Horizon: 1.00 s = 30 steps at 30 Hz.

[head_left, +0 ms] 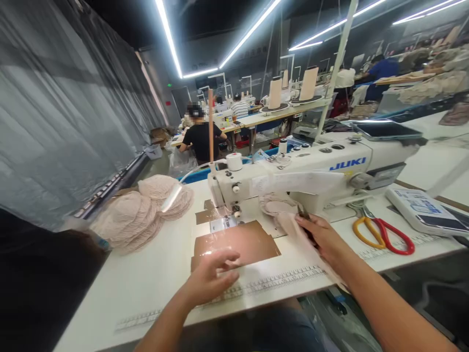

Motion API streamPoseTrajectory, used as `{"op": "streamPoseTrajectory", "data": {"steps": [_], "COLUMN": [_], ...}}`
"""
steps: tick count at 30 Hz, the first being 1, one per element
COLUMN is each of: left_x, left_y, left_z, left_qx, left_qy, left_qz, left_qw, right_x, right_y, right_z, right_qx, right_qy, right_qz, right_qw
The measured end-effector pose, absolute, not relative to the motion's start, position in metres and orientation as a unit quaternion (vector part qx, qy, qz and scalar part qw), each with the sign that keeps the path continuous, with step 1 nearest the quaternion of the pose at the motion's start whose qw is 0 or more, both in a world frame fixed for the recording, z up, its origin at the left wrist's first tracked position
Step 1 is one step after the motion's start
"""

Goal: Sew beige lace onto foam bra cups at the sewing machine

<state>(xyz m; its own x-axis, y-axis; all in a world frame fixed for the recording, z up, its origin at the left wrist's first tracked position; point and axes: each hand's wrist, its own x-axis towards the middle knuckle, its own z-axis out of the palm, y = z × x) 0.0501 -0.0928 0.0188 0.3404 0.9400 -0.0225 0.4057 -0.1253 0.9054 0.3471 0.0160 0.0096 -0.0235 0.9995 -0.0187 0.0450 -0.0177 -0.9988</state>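
Note:
My left hand [212, 277] hovers over the front edge of a brown sheet [240, 242] on the sewing machine table, fingers apart with nothing in them. To the right of the needle area, my right hand [324, 237] is closed around small dark thread snips [306, 217], mostly hidden by the fingers. A pale pink fabric piece [291, 227] hangs beside and below that hand toward the table's front edge; whether the fingers also pinch it, I cannot tell. More ruffled pale fabric [274, 203] lies under the arm of the white sewing machine [286, 181].
Stacks of pale ruffled fabric [128, 220] stand at the table's left. Scissors with red and yellow handles [384, 234] lie at right, near a white control box [427, 210]. A phone [386, 129] rests on the machine. A person in black [201, 139] sits ahead.

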Motion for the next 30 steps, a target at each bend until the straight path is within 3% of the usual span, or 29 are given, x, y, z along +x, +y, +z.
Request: {"op": "streamPoseTrajectory", "data": {"steps": [5,8,12,19,26,30], "left_x": [0.120,0.147,0.155,0.152,0.152,0.150], "left_y": [-0.058,-0.039,-0.031,-0.047,-0.057,-0.062], "left_z": [0.006,0.001,-0.005,-0.001,-0.001,0.002], "left_qx": [0.630,0.610,0.582,0.526,0.500,0.503], "left_qy": [0.434,0.390,0.452,0.403,0.409,0.403], "left_qz": [0.349,0.382,0.384,0.418,0.463,0.458], "left_qw": [0.542,0.574,0.556,0.622,0.606,0.613], "right_x": [0.330,0.326,0.337,0.344,0.324,0.325], "right_y": [-0.001,-0.011,-0.008,0.001,-0.022,-0.019], "right_z": [-0.005,-0.005,-0.005,0.002,0.012,0.008], "right_qx": [-0.393,-0.337,-0.370,-0.411,-0.398,-0.415], "right_qy": [-0.529,-0.583,-0.635,-0.739,-0.805,-0.812], "right_qz": [0.609,0.615,0.543,0.341,0.326,0.296], "right_qw": [0.442,0.411,0.407,0.411,0.295,0.284]}}
